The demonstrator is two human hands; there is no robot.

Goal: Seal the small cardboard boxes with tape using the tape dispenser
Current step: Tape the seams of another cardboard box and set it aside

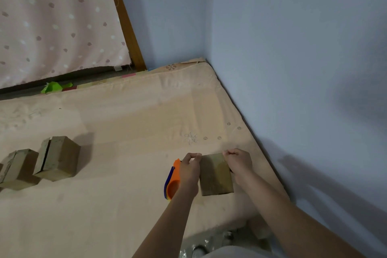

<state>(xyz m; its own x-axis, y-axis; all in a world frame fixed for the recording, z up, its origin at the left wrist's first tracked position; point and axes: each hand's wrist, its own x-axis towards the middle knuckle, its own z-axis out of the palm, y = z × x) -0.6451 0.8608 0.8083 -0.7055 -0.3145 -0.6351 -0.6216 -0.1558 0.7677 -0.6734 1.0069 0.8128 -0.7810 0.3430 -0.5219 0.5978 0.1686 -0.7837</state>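
Peach mattress [117, 123] tucked into a blue-walled corner, small box getting handled.
One cardboard box [216, 176] is pinched at its far corners by the left hand [189, 170] and right hand [239, 163]; an orange tape dispenser [173, 182] is lying just left, two more boxes [57, 158] parked well apart.

A peach mattress [125, 123] fills a blue-walled corner [282, 48] beside a dotted pink curtain [54, 23]

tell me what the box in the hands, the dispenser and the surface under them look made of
Box: brown cardboard, matte and a bit scuffed, with a glossier patch near the top that could be tape. Dispenser: hard plastic by its look, smooth, bright orange with a blue edge. Surface: a peach fabric-covered mattress, soft and matte, with faint stitched flowers and creases.
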